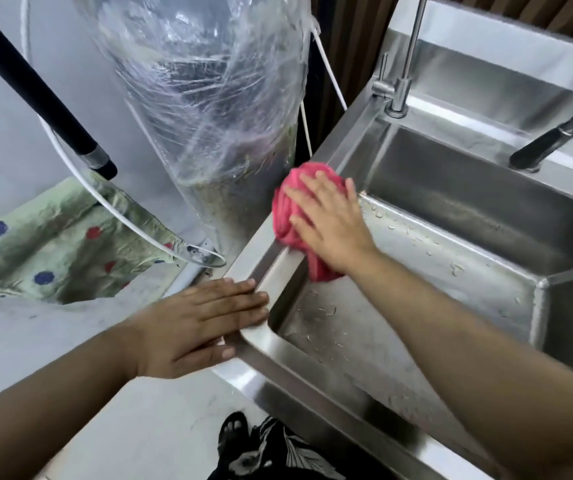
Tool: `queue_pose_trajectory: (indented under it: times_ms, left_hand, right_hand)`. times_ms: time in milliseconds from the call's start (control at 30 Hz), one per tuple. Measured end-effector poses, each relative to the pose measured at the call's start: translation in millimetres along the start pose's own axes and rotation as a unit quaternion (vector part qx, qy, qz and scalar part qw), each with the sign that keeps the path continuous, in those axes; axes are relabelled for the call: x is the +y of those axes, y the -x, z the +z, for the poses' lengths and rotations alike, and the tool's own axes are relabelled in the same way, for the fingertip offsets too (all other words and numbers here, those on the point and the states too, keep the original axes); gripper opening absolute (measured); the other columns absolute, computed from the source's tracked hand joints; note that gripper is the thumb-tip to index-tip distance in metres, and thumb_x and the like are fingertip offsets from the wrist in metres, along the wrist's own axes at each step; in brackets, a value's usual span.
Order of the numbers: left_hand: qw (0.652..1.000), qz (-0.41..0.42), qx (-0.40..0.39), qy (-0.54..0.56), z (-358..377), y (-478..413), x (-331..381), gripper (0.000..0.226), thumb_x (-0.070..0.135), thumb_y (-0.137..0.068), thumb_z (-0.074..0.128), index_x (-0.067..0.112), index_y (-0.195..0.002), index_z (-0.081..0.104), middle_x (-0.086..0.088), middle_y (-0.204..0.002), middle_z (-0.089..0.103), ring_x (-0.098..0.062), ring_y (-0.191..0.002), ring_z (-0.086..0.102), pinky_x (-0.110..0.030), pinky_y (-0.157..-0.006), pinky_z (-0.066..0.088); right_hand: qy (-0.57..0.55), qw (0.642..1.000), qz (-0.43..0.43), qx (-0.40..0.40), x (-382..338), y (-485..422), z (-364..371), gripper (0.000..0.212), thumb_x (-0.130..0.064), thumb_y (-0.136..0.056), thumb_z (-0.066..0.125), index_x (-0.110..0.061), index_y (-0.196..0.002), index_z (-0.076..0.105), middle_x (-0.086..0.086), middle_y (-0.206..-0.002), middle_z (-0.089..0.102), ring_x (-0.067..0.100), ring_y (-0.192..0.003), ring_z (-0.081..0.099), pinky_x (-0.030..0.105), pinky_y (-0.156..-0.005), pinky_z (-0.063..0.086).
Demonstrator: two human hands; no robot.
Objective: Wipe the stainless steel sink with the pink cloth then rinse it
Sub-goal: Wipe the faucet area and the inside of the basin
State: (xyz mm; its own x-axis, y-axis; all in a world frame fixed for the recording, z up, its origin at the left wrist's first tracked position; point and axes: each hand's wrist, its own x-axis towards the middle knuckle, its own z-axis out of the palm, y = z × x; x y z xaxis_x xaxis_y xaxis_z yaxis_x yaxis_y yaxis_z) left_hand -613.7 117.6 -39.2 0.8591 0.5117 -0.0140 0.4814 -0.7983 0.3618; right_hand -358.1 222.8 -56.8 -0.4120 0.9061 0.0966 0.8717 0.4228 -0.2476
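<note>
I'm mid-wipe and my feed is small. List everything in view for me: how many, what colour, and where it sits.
sink: one, stainless steel, right half of view
cloth: one, pink, bunched on the sink's left rim
tap: one, thin steel, back left corner of the sink
spray tap: one, dark, reaching in from the right edge above the sink
plastic bag: one, clear, just left of the sink
pole: one, black, upper left
cord: one, white, curving below the pole
sheet: one, pale green with blue and red dots, far left
left hand: flat on the sink's front left corner
right hand: flat on the cloth, pressing it
</note>
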Motion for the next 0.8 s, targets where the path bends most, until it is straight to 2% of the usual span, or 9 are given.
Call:
queue_pose_trajectory:
  times_ms: [133, 233, 300, 400, 533, 667, 800]
  left_hand:
    - [0.999, -0.016, 0.009, -0.026, -12.3, -25.7, -3.2, 0.055, 0.04, -0.098, 0.031, 0.009, -0.143, 0.035, -0.004, -0.153, 0.029, -0.024, -0.143, 0.019, -0.046, -0.113, 0.02]
    - [0.998, -0.018, 0.007, -0.059, -17.2, -49.8, -11.2, 0.055, 0.039, -0.098, 0.032, 0.011, -0.145, 0.032, -0.003, -0.154, 0.026, -0.022, -0.144, 0.015, -0.042, -0.116, 0.015]
    - [0.998, -0.02, 0.001, -0.064, -20.7, -64.3, -18.5, 0.054, 0.041, -0.099, 0.03, 0.013, -0.145, 0.03, -0.002, -0.155, 0.024, -0.021, -0.145, 0.014, -0.042, -0.116, 0.014]
    - [0.998, -0.014, 0.0, -0.058, -24.8, -82.4, -31.8, 0.054, 0.042, -0.099, 0.028, 0.014, -0.145, 0.032, -0.002, -0.154, 0.025, -0.021, -0.144, 0.016, -0.043, -0.115, 0.015]
    - [0.999, 0.005, -0.003, -0.05, -26.9, -100.4, -46.3, 0.055, 0.042, -0.098, 0.029, 0.012, -0.144, 0.034, -0.003, -0.153, 0.028, -0.02, -0.144, 0.017, -0.036, -0.117, 0.011]
    - [0.999, 0.028, -0.01, -0.034, -30.0, -109.7, -55.1, 0.056, 0.043, -0.099, 0.028, 0.01, -0.143, 0.035, -0.005, -0.153, 0.029, -0.019, -0.143, 0.019, -0.036, -0.116, 0.016]
    - [0.999, 0.04, -0.004, -0.018, -37.0, -123.1, -62.9, 0.056, 0.044, -0.099, 0.025, 0.011, -0.143, 0.035, -0.004, -0.153, 0.029, -0.019, -0.144, 0.018, -0.039, -0.115, 0.018]
  right_hand:
    - [0.02, 0.993, 0.116, 0.003, 71.2, -61.4, -15.9, 0.049, -0.04, -0.1, 0.026, -0.028, -0.147, 0.023, 0.001, -0.158, 0.016, 0.022, -0.146, 0.002, 0.052, -0.115, -0.006]
    - [0.045, 0.985, 0.169, 0.008, 73.8, -76.0, -18.6, 0.052, -0.044, -0.099, 0.022, -0.029, -0.149, 0.017, 0.002, -0.159, 0.011, 0.023, -0.146, -0.006, 0.057, -0.114, -0.008]
    - [0.026, 0.989, 0.142, 0.01, 52.1, -56.7, -14.8, 0.055, -0.051, -0.097, 0.023, -0.032, -0.149, 0.015, 0.002, -0.159, 0.009, 0.023, -0.146, -0.004, 0.054, -0.115, -0.009]
    - [0.002, 0.999, 0.052, 0.017, 20.7, -20.0, -6.9, 0.057, -0.054, -0.094, 0.021, -0.035, -0.147, 0.02, 0.003, -0.158, 0.012, 0.022, -0.146, 0.002, 0.047, -0.116, -0.011]
    - [-0.012, 1.0, 0.02, 0.014, 36.9, -27.9, -2.9, 0.057, -0.05, -0.093, 0.017, -0.032, -0.146, 0.027, 0.001, -0.157, 0.02, 0.019, -0.145, 0.01, 0.04, -0.116, -0.007]
    - [-0.023, 0.994, 0.106, 0.029, 87.6, -75.3, -12.4, 0.047, -0.037, -0.1, 0.029, -0.03, -0.146, 0.026, -0.001, -0.157, 0.019, 0.016, -0.145, 0.009, 0.042, -0.116, -0.006]
    - [-0.03, 0.978, 0.206, 0.016, 112.3, -110.0, -26.3, 0.047, -0.035, -0.101, 0.026, -0.03, -0.147, 0.022, -0.003, -0.158, 0.012, 0.016, -0.146, 0.003, 0.045, -0.115, -0.008]
